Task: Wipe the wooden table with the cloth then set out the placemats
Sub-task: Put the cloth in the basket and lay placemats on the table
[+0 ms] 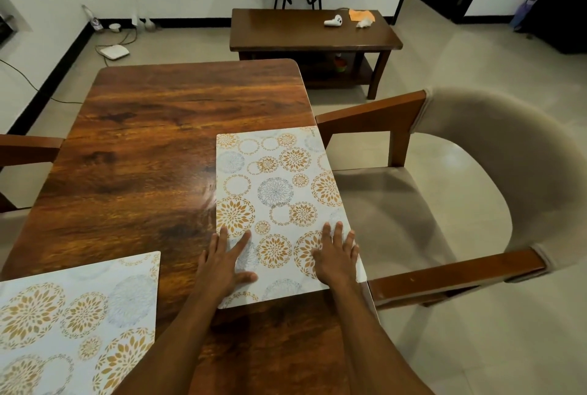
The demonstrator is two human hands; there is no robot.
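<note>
A white placemat (273, 191) with orange and grey flower circles lies on the right side of the wooden table (143, 140), along its right edge. My left hand (224, 262) rests flat on the mat's near left corner, fingers spread. My right hand (335, 256) presses flat on its near right corner, which hangs slightly past the table edge. A second placemat (76, 321) of the same pattern lies at the table's near left. An orange cloth (360, 15) sits far off on the coffee table.
A beige armchair (460, 188) with wooden arms stands close to the table's right side. Another chair's arm (28, 148) shows at the left. A dark coffee table (305, 32) beyond holds a white controller (333, 21). Cables and a white box (114, 52) lie on the floor.
</note>
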